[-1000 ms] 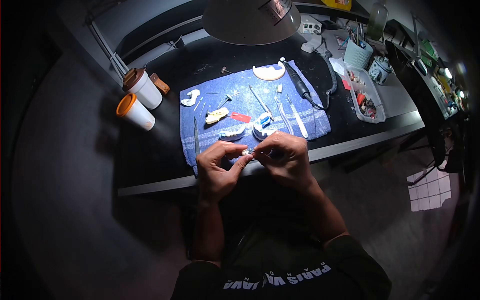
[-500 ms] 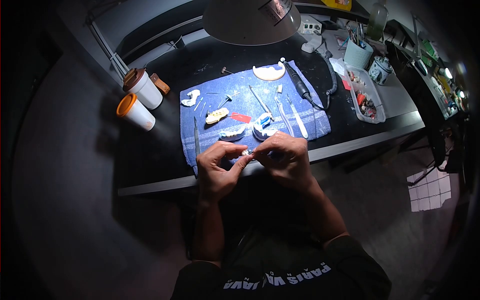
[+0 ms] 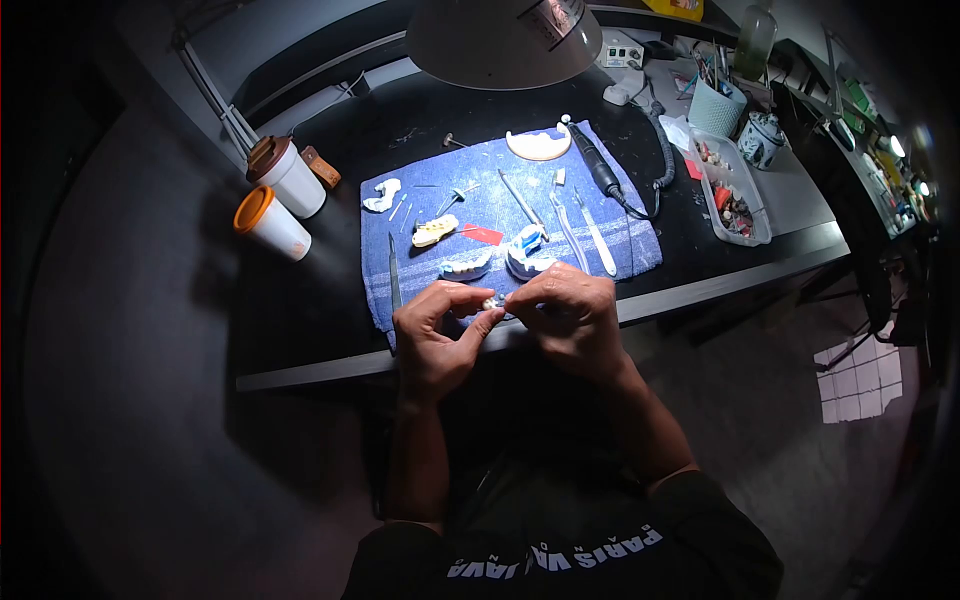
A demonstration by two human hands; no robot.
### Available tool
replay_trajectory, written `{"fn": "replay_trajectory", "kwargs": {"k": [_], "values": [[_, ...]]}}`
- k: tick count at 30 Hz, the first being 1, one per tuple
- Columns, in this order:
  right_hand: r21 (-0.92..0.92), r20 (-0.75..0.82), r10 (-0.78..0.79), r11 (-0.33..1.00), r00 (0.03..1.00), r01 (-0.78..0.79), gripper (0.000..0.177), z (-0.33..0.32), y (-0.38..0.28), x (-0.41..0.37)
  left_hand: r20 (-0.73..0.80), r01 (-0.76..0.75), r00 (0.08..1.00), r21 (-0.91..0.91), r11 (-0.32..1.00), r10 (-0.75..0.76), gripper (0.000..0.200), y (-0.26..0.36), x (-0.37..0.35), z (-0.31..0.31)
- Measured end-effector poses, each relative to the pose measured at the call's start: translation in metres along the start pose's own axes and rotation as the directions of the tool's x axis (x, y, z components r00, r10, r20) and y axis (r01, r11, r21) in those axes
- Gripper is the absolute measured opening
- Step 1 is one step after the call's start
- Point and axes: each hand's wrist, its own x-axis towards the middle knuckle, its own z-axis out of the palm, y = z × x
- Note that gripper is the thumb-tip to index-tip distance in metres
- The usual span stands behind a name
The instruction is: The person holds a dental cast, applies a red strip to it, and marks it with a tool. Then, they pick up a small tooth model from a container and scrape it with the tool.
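Between the fingertips of my left hand (image 3: 440, 335) is a small whitish piece with a dark part (image 3: 492, 303), its exact kind too small to make out. My right hand (image 3: 570, 320) is closed in a pinch at the piece's right side; its fingertips hide whatever they grip. Both hands are at the front edge of the blue towel (image 3: 470, 210). Just beyond them lie a dental model (image 3: 466, 266) and a second dental model (image 3: 527, 262) with blue material on it. Farther left is a yellowish dental model (image 3: 434, 232) beside a red sheet (image 3: 482, 234).
A handpiece (image 3: 594, 165), a toothbrush (image 3: 568, 215) and a white-handled knife (image 3: 598, 235) lie on the towel's right side. Two cups, one a white cup with an orange lid (image 3: 272, 223), stand left. A plastic box (image 3: 735, 195) sits right; a lamp shade (image 3: 503, 45) hangs above.
The right fingertips have shifted very slightly at the small piece, and a little more of it shows. Everything else looks the same.
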Motion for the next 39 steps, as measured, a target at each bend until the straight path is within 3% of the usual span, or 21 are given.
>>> {"fn": "replay_trajectory", "kwargs": {"k": [17, 20, 23, 31, 39], "values": [[0.012, 0.037, 0.001, 1.0, 0.999, -0.001, 0.02, -0.002, 0.0, 0.001, -0.005, 0.031, 0.999, -0.025, 0.999, -0.031, 0.022, 0.0, -0.001, 0.001], [-0.004, 0.054, -0.039, 0.999, 0.998, 0.039, 0.018, -0.002, -0.001, 0.002, -0.014, 0.023, 1.0, -0.009, 1.0, -0.023, 0.021, 0.001, 0.0, 0.001], [-0.053, 0.077, 0.033, 0.998, 0.997, -0.029, 0.016, -0.004, -0.005, 0.003, -0.017, 0.012, 1.0, 0.029, 1.0, -0.012, 0.021, 0.005, 0.001, 0.0], [0.008, 0.03, 0.032, 0.999, 0.999, -0.032, 0.015, -0.001, -0.006, 0.003, -0.034, -0.074, 0.997, 0.032, 0.997, 0.075, 0.023, -0.006, -0.001, 0.001], [0.035, 0.022, 0.103, 0.994, 0.994, -0.104, 0.016, -0.001, -0.008, 0.002, -0.055, 0.085, 0.995, -0.008, 0.996, -0.086, 0.019, 0.002, -0.003, 0.001]]}}
